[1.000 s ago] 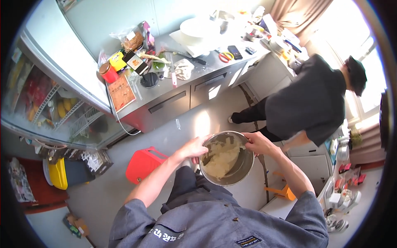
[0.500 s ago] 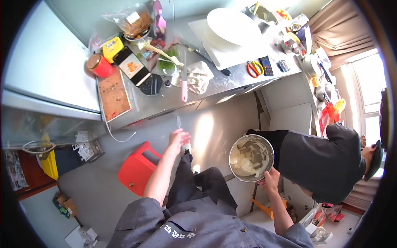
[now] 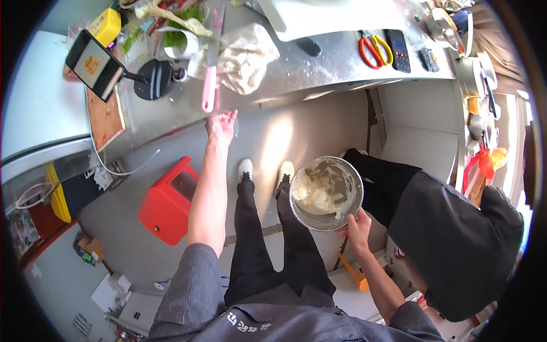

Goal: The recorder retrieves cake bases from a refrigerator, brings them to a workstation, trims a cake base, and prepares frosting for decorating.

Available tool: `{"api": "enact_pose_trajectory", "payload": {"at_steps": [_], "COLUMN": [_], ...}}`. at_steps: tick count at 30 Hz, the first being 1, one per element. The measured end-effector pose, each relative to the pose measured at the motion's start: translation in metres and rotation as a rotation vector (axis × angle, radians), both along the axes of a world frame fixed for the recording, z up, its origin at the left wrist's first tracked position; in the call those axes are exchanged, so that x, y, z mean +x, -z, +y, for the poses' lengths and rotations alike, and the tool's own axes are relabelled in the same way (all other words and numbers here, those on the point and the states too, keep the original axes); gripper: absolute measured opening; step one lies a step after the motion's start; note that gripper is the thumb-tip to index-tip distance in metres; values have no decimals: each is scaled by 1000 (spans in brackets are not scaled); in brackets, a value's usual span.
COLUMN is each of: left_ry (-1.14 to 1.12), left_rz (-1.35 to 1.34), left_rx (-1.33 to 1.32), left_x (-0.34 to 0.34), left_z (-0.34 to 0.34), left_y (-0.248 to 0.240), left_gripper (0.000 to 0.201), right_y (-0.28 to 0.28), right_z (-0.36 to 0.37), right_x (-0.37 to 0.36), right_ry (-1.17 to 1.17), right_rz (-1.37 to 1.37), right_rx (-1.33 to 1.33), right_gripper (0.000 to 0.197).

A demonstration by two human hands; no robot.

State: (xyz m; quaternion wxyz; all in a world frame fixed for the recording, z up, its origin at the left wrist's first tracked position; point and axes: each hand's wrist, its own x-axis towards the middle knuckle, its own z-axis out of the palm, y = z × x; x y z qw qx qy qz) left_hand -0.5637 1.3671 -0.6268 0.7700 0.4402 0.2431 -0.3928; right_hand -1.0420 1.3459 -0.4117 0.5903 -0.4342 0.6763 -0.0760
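My right hand (image 3: 357,228) grips the near right rim of a round metal mixing bowl (image 3: 345,219). Thick white cream (image 3: 318,194) lies in the bowl and smears its wall. My left hand (image 3: 221,126) reaches up to the counter's front edge, fingers stretched out and apart, with nothing clearly held. Just above those fingers is the pink handle of a long spatula or knife (image 3: 209,88), which juts toward the edge; its exact kind is unclear. A crumpled white cloth (image 3: 248,60) lies beside it on the steel counter (image 3: 319,74).
Orange-and-yellow-handled scissors (image 3: 376,51), a dark phone-like device (image 3: 397,51) and a black round stand (image 3: 154,80) with a tilted screen (image 3: 94,64) lie along the counter. A red stool (image 3: 168,205) stands at left on the floor. Another person in dark clothes (image 3: 450,239) bends close on the right.
My left hand has moved up to the counter edge, near the pink handle. The view has shifted closer to the counter. The bowl stays in my right hand.
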Motion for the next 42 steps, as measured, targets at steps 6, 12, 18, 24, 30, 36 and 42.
{"api": "enact_pose_trajectory", "payload": {"at_steps": [6,12,18,24,30,36,42], "left_ry": [-73,-319,-171,19,204,128,62], "left_rz": [-168,-56,68,-580,-688,-952,-1014], "left_rx": [26,424,761,1278,1398,1389,1377], "left_x": [-30,-164,-179,-176,-157,-161,-166], "left_z": [5,160,338,388,386,404,413], "left_y": [-4,-31,-95,-137,-180,-157,-150], "left_gripper": [29,33,40,53,53,60,60], "right_y": [26,39,59,106,152,191,189], "right_z": [-7,-11,-2,20,55,93,118], "right_x": [-12,-17,6,59,113,158,164], "right_ry": [-27,-91,-267,-363,-454,-574,-637], "right_rz": [-3,57,130,205,206,218,154], "right_rx": [15,22,6,44,62,94,83], "right_gripper": [37,37,32,25,27,24,25]}}
